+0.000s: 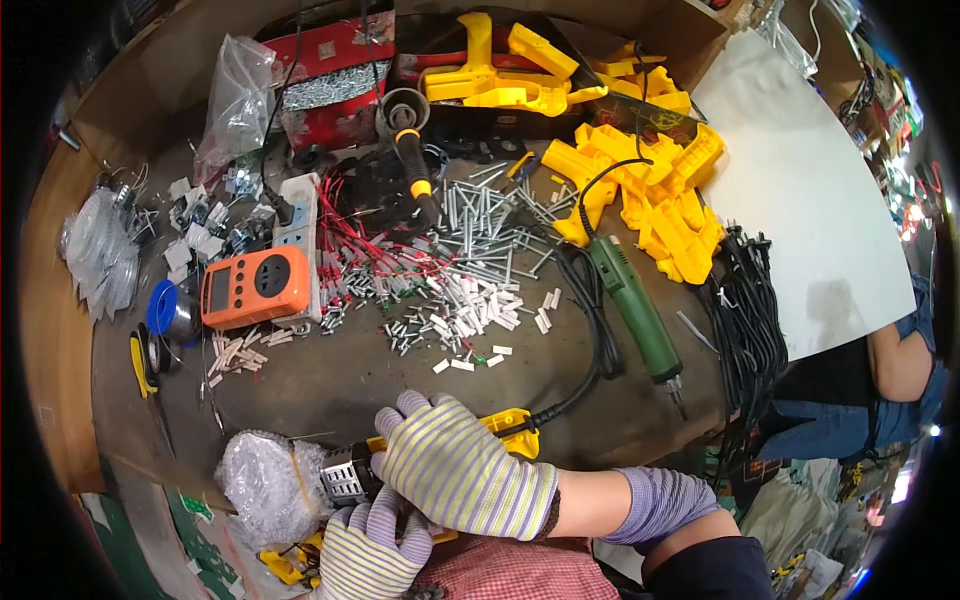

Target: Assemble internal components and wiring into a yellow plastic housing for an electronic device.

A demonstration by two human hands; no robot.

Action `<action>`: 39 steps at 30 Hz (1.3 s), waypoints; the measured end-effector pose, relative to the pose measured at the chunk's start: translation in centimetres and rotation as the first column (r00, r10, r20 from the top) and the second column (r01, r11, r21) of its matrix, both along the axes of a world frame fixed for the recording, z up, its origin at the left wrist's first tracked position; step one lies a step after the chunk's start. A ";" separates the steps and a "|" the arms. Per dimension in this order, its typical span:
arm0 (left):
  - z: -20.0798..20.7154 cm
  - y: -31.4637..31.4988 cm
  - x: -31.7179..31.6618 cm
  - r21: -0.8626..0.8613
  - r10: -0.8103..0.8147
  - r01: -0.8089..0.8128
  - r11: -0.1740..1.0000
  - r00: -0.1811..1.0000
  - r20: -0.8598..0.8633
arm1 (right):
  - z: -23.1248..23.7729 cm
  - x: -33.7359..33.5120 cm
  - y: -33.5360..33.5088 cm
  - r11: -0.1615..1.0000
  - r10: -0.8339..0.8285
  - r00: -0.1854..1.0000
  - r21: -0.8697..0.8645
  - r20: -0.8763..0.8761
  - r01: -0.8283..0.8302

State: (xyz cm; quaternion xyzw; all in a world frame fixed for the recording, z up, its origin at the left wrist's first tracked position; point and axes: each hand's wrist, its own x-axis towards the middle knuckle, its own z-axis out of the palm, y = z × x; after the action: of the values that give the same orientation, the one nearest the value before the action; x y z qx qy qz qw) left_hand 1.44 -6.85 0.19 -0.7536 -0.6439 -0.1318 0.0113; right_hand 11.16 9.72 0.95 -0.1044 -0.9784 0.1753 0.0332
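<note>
At the near edge of the bench lies a yellow-housed power tool with a black cord leaving its right end. Its black slotted collar shows at the left, and bubble wrap held by a band covers the end beyond. My right hand, in a striped glove, is closed over the middle of the housing from above. Below it my left hand, gloved alike, curls its fingers against the near side beside the collar. The palms and gloves hide the middle of the tool.
A green electric screwdriver lies at right beside bundled black cords. Screws, white connectors and red wires are heaped mid-bench. An orange meter, solder spool, soldering iron and yellow housings surround them.
</note>
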 end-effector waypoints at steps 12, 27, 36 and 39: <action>0.1 -0.4 -0.1 -0.098 0.003 0.000 0.995 1.000 0.029 | 3.5 13.9 19.6 0.465 -0.680 0.611 0.407 -0.404 0.786; 0.8 0.5 -1.0 -0.162 -0.065 0.067 0.985 0.998 0.018 | -0.2 16.3 1.0 0.701 -0.636 0.704 0.144 -0.315 0.698; 0.5 0.3 -0.9 -0.100 -0.032 0.036 0.994 0.999 0.042 | 1.1 15.5 8.3 0.738 -0.449 0.866 0.454 -0.223 0.499; 0.7 0.5 -0.8 -0.093 -0.037 0.041 0.995 0.999 0.036 | 0.4 17.6 9.8 0.876 -0.301 0.917 0.304 -0.260 0.374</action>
State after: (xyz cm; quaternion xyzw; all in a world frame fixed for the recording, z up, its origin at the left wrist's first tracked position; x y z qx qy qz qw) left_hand 0.60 -6.37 0.91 -0.7633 -0.6346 -0.1147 -0.0375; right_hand 28.80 19.48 1.30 -0.2482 -0.9515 0.0010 0.1817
